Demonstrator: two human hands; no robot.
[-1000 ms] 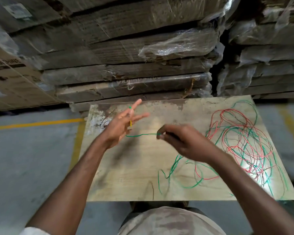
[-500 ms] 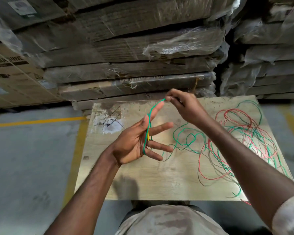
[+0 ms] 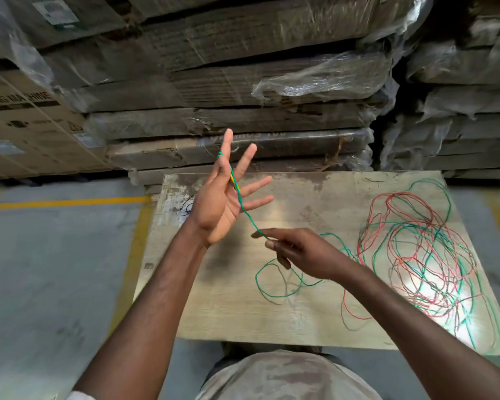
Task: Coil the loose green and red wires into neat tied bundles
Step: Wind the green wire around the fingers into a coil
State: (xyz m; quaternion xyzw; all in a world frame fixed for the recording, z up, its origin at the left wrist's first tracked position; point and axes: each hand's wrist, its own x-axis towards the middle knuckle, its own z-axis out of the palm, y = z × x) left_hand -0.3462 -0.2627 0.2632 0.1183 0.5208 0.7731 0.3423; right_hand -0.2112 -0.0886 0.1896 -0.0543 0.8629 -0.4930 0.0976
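Green wire (image 3: 244, 210) spans two hands; one red-green tangle (image 3: 422, 264) lies nearby.

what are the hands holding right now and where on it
Both hold the green wire. The right hand pinches it partway along; its end section runs across the open left hand and hooks over a finger.

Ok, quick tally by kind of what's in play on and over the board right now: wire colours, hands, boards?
Wire colours: 2, the green wire and the red wire; separate strands cannot be told apart
Hands: 2, the left hand and the right hand
Board: 1, the wooden board
Total: 5
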